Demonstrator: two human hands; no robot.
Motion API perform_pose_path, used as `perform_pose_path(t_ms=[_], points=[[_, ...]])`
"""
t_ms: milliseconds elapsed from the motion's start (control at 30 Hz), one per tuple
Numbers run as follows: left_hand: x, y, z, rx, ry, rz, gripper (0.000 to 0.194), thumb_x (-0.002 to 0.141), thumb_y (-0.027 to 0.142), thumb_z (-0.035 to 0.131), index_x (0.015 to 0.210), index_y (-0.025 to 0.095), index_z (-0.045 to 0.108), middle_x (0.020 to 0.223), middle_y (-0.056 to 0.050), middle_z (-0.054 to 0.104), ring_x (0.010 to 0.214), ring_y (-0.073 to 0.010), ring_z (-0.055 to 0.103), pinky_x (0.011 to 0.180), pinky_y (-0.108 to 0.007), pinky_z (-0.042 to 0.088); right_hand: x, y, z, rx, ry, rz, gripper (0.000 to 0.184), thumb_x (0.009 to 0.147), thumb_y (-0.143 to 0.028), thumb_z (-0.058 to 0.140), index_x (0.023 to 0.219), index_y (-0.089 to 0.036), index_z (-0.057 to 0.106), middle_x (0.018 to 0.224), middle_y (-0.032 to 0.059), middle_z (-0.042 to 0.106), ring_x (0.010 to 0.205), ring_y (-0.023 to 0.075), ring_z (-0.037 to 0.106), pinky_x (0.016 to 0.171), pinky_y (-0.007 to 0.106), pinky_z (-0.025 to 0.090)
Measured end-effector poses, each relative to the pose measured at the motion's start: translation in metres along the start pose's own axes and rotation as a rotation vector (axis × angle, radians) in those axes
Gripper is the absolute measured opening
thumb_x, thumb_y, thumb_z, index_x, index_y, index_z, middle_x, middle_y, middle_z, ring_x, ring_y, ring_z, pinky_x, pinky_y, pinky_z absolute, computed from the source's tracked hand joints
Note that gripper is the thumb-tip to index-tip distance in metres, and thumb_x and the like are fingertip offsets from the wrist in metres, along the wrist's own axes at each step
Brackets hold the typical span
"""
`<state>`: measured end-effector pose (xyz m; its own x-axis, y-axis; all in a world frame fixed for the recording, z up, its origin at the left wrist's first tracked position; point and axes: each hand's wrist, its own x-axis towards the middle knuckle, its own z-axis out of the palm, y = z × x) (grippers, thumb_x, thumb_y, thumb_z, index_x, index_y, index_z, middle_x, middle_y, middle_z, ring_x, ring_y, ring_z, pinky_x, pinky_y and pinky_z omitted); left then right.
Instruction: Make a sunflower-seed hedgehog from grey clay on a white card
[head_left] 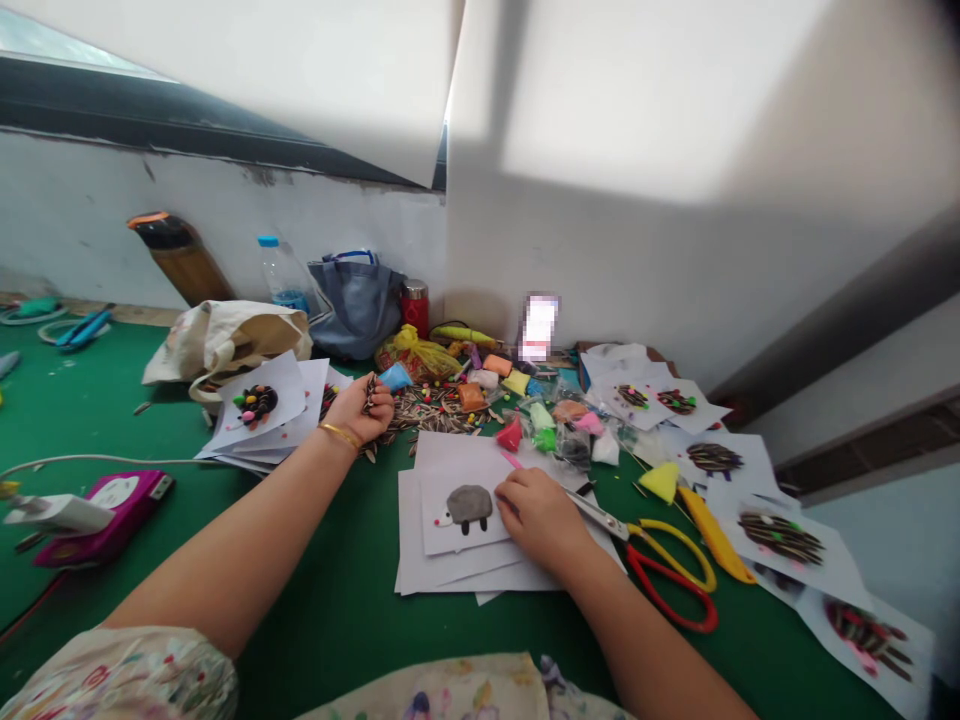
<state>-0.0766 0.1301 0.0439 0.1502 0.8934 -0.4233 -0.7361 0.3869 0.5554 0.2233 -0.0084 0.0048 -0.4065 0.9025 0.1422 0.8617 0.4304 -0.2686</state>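
My left hand [364, 410] is closed around some striped sunflower seeds [370, 392], above a loose heap of sunflower seeds [427, 405]. Curled at the right edge of a white card [442, 540], my right hand [544, 515] touches the paper with its fingertips. A thin pink stick [511, 458] pokes out from behind its fingers and seems held in it. On the card is a grey clay hedgehog [470, 502] with a white face, a pink nose and dark legs. More white sheets [420, 575] lie under the card.
Scissors [637, 545] with yellow and red handles and a yellow cutter [712, 535] lie right of my right hand. Bagged coloured clay [555, 425] is behind the card. Finished seed hedgehog cards [780, 535] line the right; more cards [259, 405] lie left. A lit phone [538, 328] leans against the wall.
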Motion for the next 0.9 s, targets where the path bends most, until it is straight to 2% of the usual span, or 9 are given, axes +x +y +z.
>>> perform_pose_path(t_ms=[267, 433, 667, 800, 900], points=[[-0.016, -0.008, -0.002, -0.250, -0.137, -0.041, 0.015, 0.091, 0.015, 0.044, 0.076, 0.017, 0.046, 0.060, 0.002, 0.046, 0.046, -0.0058, 0.051, 0.032, -0.011, 0.030, 0.000, 0.001, 0.001, 0.025, 0.014, -0.005, 0.017, 0.090, -0.022, 0.056, 0.095, -0.022, 0.072, 0.096, 0.0046, 0.066, 0.094, 0.0174, 0.056, 0.086, 0.027, 0.041], [-0.023, -0.021, 0.000, -0.293, -0.172, -0.095, 0.023, 0.097, 0.019, 0.039, 0.074, 0.018, 0.043, 0.056, 0.006, 0.039, 0.038, -0.0034, 0.042, 0.029, -0.011, 0.026, 0.000, 0.000, 0.000, 0.029, 0.015, -0.002, 0.018, 0.091, -0.022, 0.055, 0.095, -0.021, 0.072, 0.097, 0.0048, 0.067, 0.094, 0.0179, 0.056, 0.086, 0.028, 0.041], [-0.047, -0.059, 0.001, -0.234, -0.169, -0.258, 0.022, 0.099, 0.026, 0.041, 0.080, 0.017, 0.046, 0.062, 0.006, 0.040, 0.037, -0.0021, 0.038, 0.029, -0.011, 0.023, 0.000, 0.000, 0.000, 0.029, 0.027, 0.017, 0.016, 0.090, -0.021, 0.056, 0.094, -0.022, 0.072, 0.097, 0.0044, 0.068, 0.095, 0.0191, 0.058, 0.087, 0.030, 0.040], [-0.062, -0.078, 0.001, -0.166, -0.182, -0.369, 0.020, 0.099, 0.027, 0.042, 0.083, 0.017, 0.048, 0.062, 0.006, 0.038, 0.036, -0.0013, 0.037, 0.030, -0.010, 0.020, 0.002, -0.003, 0.001, 0.065, 0.119, 0.001, 0.019, 0.089, -0.019, 0.056, 0.101, -0.022, 0.070, 0.099, 0.0059, 0.068, 0.097, 0.0204, 0.058, 0.090, 0.033, 0.039], [-0.070, -0.090, 0.005, -0.058, -0.191, -0.392, 0.019, 0.098, 0.025, 0.043, 0.083, 0.016, 0.048, 0.064, 0.006, 0.039, 0.036, -0.0004, 0.034, 0.031, -0.010, 0.016, 0.007, -0.012, -0.003, 0.157, 0.208, -0.045, 0.019, 0.091, -0.020, 0.053, 0.103, -0.021, 0.068, 0.098, 0.0067, 0.067, 0.096, 0.0211, 0.058, 0.088, 0.034, 0.039]])
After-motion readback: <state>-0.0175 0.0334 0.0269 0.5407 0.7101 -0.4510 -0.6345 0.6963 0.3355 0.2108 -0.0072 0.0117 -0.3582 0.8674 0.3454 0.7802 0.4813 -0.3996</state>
